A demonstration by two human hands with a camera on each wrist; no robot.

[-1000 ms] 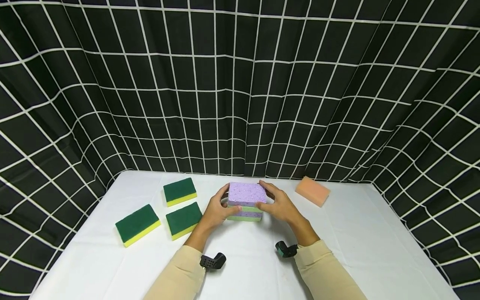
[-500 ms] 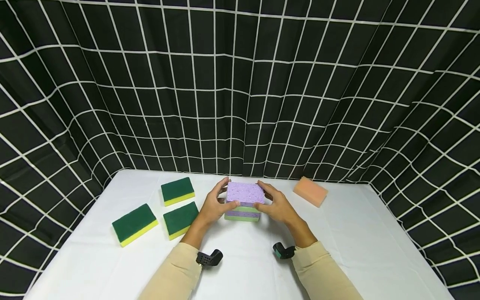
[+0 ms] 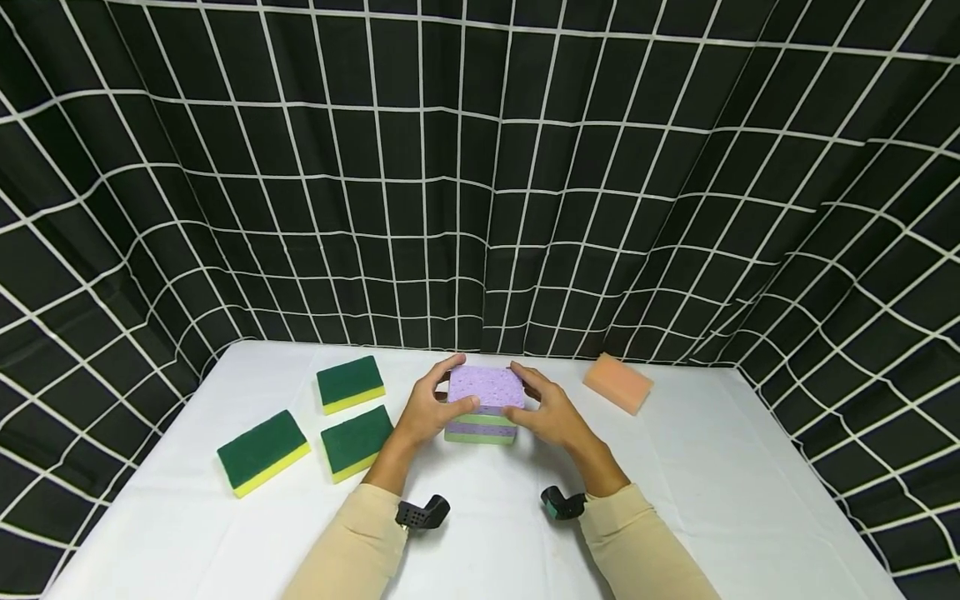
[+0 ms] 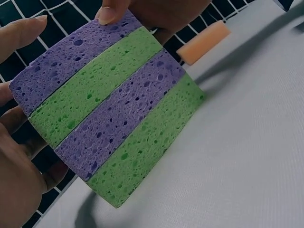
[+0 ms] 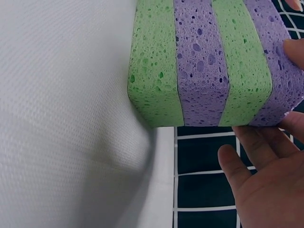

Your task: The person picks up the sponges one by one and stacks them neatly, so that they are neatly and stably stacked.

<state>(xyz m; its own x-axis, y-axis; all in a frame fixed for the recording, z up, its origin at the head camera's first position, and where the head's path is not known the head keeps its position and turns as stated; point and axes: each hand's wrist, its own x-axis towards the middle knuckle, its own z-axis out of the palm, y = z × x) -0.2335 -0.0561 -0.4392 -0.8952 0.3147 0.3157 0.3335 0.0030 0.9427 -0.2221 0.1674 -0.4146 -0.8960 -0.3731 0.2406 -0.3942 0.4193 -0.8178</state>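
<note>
A neat stack of purple and green sponges stands upright on the table, colours alternating, with a green sponge [image 4: 147, 142] at the bottom and a purple sponge [image 3: 486, 386] on top. My right hand [image 3: 553, 414] pinches the top purple sponge at its right end, thumb on the front face, fingers at the side and behind. At the left end is my left hand [image 3: 429, 408], its thumb [image 4: 21, 35] raised off the sponge in the left wrist view. The left fingers lie beside the stack; whether they touch it is hard to tell.
Several green-and-yellow scouring sponges lie to the left, one scouring sponge [image 3: 357, 442] close to my left forearm. An orange sponge [image 3: 618, 383] rests at the back right of the white table [image 3: 712, 500]. A black gridded curtain [image 3: 480, 167] hangs behind.
My left thumb has lifted from the stack's front, and the left index finger has spread upward. The right hand keeps its grip. The head view has shifted slightly; the stack stays put.
</note>
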